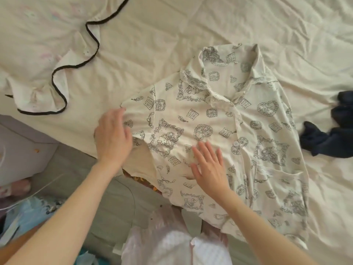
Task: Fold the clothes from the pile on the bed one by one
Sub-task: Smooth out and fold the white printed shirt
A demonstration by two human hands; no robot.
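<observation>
Cream sheets cover the bed, and your printed shirt lies spread on it, collar away from you and hem hanging over the near edge. Your left hand grasps the sleeve end, fingers curled on the cloth. Your right hand lies flat and relaxed on the shirt front, fingers spread. Beyond your left hand lies a pale garment with dark trim; right of your right hand, a dark garment.

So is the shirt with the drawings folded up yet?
Not yet. The shirt lies spread flat on the bed, collar and buttoned front showing, one sleeve out by the left hand.
</observation>
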